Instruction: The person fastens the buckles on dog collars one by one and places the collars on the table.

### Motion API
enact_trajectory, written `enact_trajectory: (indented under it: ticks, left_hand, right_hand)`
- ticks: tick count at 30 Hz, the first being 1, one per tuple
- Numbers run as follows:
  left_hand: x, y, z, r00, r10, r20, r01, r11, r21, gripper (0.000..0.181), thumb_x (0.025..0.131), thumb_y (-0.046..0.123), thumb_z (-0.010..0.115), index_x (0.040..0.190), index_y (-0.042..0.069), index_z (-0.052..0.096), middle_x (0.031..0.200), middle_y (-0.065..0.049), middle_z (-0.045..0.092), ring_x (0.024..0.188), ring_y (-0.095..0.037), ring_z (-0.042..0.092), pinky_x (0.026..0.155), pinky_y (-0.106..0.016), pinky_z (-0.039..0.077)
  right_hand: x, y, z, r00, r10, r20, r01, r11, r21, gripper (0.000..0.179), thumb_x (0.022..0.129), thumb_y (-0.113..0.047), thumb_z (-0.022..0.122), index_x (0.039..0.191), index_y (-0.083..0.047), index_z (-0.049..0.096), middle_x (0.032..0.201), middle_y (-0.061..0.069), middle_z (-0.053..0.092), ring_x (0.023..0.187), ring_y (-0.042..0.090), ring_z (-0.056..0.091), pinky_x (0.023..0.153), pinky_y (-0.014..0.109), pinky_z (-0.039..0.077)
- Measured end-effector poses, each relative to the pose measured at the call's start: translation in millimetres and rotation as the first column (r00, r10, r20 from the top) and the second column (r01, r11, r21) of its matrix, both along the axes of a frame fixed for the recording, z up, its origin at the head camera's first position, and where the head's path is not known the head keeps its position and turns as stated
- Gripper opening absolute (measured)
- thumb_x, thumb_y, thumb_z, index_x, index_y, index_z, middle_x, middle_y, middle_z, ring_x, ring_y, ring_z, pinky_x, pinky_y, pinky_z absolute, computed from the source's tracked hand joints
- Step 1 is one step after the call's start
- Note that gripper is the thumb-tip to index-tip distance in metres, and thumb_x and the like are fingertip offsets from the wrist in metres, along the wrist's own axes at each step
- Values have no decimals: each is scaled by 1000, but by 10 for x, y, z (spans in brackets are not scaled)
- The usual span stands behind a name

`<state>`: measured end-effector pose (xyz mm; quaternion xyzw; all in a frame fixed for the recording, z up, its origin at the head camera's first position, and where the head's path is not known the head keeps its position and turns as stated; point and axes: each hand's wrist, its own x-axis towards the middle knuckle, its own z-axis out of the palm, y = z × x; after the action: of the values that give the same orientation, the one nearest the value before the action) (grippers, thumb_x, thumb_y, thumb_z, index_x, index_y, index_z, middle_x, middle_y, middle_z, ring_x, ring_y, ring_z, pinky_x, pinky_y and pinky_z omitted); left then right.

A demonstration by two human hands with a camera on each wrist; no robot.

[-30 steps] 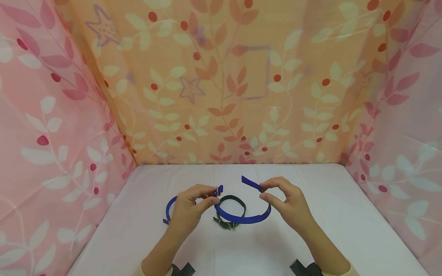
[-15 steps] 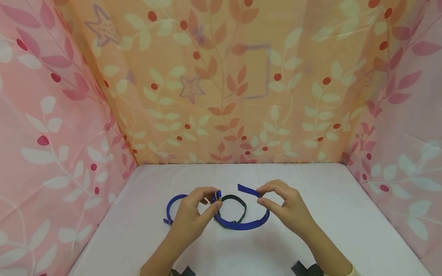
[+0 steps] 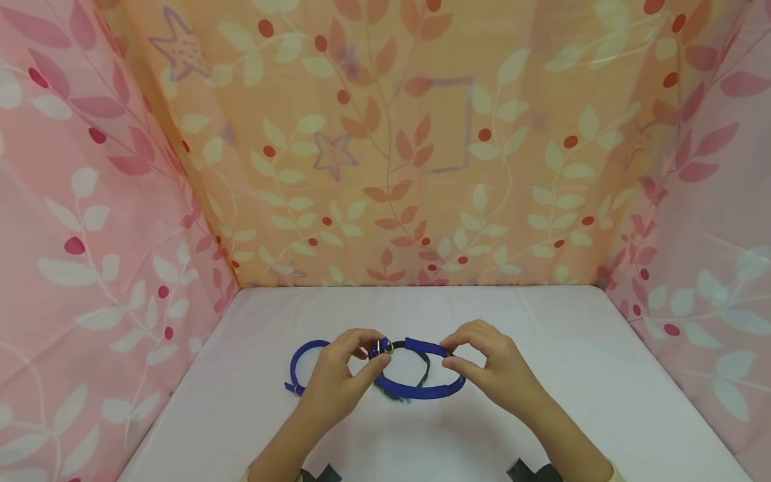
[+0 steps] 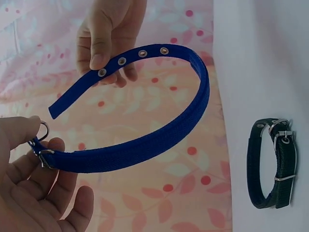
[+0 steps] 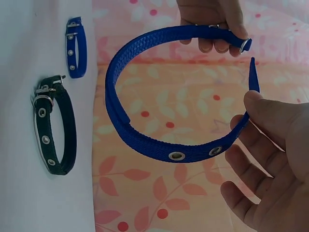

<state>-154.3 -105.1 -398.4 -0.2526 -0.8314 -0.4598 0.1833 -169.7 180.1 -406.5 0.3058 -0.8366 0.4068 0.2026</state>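
Note:
Between both hands hangs an unbuckled blue collar (image 3: pixel 421 391), bent into an open loop above the table. My left hand (image 3: pixel 337 371) pinches its buckle end, where a metal buckle (image 4: pixel 47 157) and a D-ring show in the left wrist view. The strap's eyeleted part, close to its free tip (image 4: pixel 60 110), is pinched between thumb and fingers of my right hand (image 3: pixel 490 365). The tip points toward the buckle, a small gap apart. Behind the held collar lies a buckled dark green collar (image 5: pixel 56 126). A second blue collar (image 5: pixel 76 50), buckled, lies left of it, partly hidden by the left hand in the head view.
A white-covered table (image 3: pixel 578 402) lies under the hands. Orange patterned cloth (image 3: pixel 385 134) closes off the back, with pink patterned cloth (image 3: pixel 78 268) on the left and more on the right.
The right hand has moved slightly left and down, bringing the strap's free tip nearer the buckle. The left hand has lowered a little with the buckle end.

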Motion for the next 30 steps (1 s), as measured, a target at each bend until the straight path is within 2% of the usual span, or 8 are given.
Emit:
enact_trajectory:
  ticks: [5,7,10,16,26,30]
  left_hand:
    - [5,0,3,1000,-4,-16,4,1000,-6,23,95,30,75,117,25,69,106,18,68,98,-4,62,86,-29,57]
    - [5,2,3,999,-24,-24,24,1000,-6,23,96,31,74,118,27,68,106,15,68,97,-5,62,86,-29,57]
    - [10,11,-7,998,-65,-27,65,998,-4,24,96,31,73,119,24,70,103,14,69,96,-6,63,85,-30,57]
    - [46,31,10,997,-74,10,74,997,-6,27,95,36,74,119,23,72,102,20,68,95,-5,63,85,-28,57]
    - [85,56,20,996,-88,14,88,996,6,27,93,35,76,117,24,75,102,20,71,96,-6,63,83,-30,56]
    - [101,73,17,993,-109,46,108,994,23,24,92,37,77,114,30,76,102,21,72,96,-7,63,83,-31,56]
  right_hand:
    - [5,-20,-8,1000,1,-5,-1,999,42,28,84,-22,85,106,-34,73,100,-23,67,103,4,60,88,30,53]
    - [11,-33,-13,1000,4,1,-4,999,53,27,84,-23,85,106,-35,73,100,-24,67,103,4,60,87,31,53]
    - [18,-58,-25,1000,26,-7,-26,998,54,27,85,-24,85,107,-35,73,100,-24,67,103,4,60,88,31,53]
    - [39,-83,-25,997,70,-9,-70,998,1,28,85,-21,85,108,-33,73,102,-20,68,104,5,61,90,28,53]
    - [86,-92,8,994,108,-11,-108,992,-64,22,87,-21,83,107,-28,74,103,-14,70,103,8,63,91,25,54]
    - [117,-123,25,991,132,-18,-133,988,-76,24,87,-19,83,108,-27,74,104,-13,70,104,9,63,93,24,52]
